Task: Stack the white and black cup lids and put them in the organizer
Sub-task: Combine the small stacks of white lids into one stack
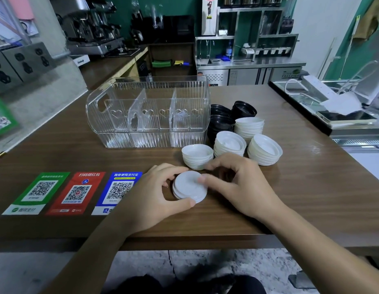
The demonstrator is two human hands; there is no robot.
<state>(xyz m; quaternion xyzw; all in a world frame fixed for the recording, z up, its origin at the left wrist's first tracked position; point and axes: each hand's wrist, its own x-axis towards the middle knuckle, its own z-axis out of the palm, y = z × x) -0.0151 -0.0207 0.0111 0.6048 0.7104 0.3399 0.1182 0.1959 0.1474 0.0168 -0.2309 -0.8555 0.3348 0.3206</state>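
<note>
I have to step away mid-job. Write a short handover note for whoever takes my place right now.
Left hand and right hand: both grip one small stack of white lids on the table.
Other white stacks and the black lids stand right of the organizer.
Done: lids mostly stacked.
Left: every stack still has to go into the organizer; nothing shows in its compartments.
</note>
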